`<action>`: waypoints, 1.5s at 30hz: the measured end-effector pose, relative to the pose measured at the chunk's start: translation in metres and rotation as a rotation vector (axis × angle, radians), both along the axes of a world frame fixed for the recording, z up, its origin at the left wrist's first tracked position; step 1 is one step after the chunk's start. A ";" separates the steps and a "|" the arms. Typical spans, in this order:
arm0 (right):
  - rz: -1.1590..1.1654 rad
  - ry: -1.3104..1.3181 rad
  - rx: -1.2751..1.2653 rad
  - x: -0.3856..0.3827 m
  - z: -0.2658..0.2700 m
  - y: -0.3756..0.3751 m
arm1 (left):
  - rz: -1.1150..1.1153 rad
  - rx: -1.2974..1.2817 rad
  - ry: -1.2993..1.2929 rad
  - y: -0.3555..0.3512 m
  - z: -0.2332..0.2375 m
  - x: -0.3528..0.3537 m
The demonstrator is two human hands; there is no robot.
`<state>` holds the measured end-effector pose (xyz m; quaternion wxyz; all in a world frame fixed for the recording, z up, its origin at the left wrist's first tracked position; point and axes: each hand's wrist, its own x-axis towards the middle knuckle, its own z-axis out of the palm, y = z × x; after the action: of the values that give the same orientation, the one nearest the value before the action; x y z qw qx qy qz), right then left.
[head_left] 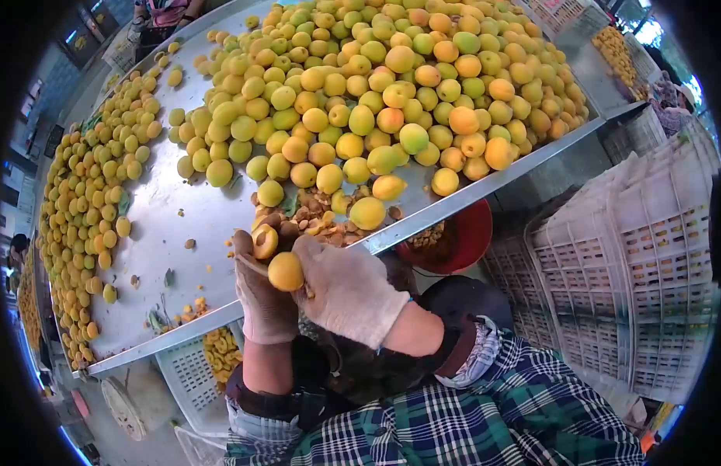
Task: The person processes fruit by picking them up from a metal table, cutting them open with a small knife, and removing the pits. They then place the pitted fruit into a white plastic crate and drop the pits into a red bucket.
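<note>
Both my hands wear pale work gloves with dark-stained fingertips, close together at the near edge of a metal table. My left hand is closed around an opened apricot, whose cut face and hollow point up. A whole yellow apricot sits between the hands, against the curled fingers of my right hand. A thin pale strip crosses beside the left thumb; what it is I cannot tell. Just beyond the fingers lies a heap of brown pits and apricot pieces.
A large pile of apricots covers the table's far right; another band of apricots runs along the left. Below the edge are a red bucket and a white crate with apricot pieces. Stacked crates stand at right. A person is opposite.
</note>
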<state>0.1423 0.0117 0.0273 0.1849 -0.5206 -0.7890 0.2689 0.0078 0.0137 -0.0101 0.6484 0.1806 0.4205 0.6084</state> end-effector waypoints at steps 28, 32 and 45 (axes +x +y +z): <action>-0.151 0.429 0.346 0.010 -0.009 0.006 | 0.011 0.497 1.043 -0.010 0.005 0.017; 0.037 0.484 0.150 0.019 0.001 0.003 | -0.079 0.298 0.655 -0.014 0.007 0.016; -0.430 1.590 -0.402 0.045 0.029 0.028 | -0.185 0.248 0.705 -0.010 0.031 0.021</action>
<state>0.1871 0.0401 0.0562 0.6356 -0.3385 -0.2453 0.6490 0.0287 0.0034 0.0207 0.4894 0.4927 0.5229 0.4942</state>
